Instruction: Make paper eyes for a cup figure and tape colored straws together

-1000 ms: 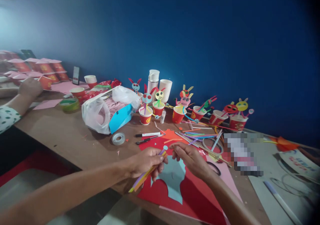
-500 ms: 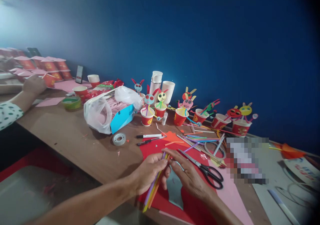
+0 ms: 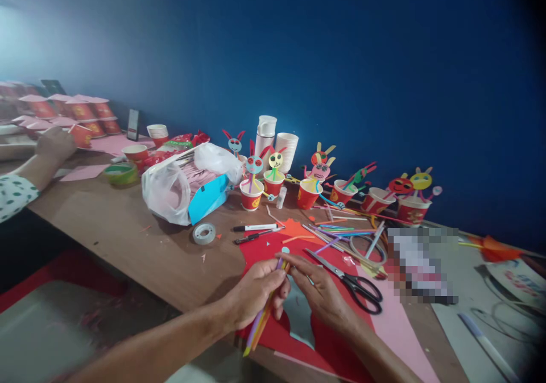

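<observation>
My left hand point(image 3: 256, 292) is closed round a small bundle of drinking straws point(image 3: 261, 327), purple, yellow and orange, slanting down toward me. Against the upper ends of the straws rest the fingertips of my right hand point(image 3: 322, 292), its fingers stretched out. Under both hands lie red paper point(image 3: 336, 346) and a light blue paper piece point(image 3: 301, 320). Black-handled scissors point(image 3: 358, 289) lie just right of my right hand, blades pointing to the upper left. Loose straws point(image 3: 341, 232) are scattered beyond the hands.
Decorated paper cups point(image 3: 251, 195) with paper faces line the blue wall point(image 3: 362, 76). A plastic bag point(image 3: 164, 195), tape roll point(image 3: 204, 233) and pens point(image 3: 256, 228) lie to the left. At far left, a co-worker's hand point(image 3: 55, 144) touches a red cup point(image 3: 80, 136) near stacked cups.
The view has shifted slightly. My hands keep nearly the same pose with the straws; a small light blue paper disc now shows more fully beyond my fingertips.
</observation>
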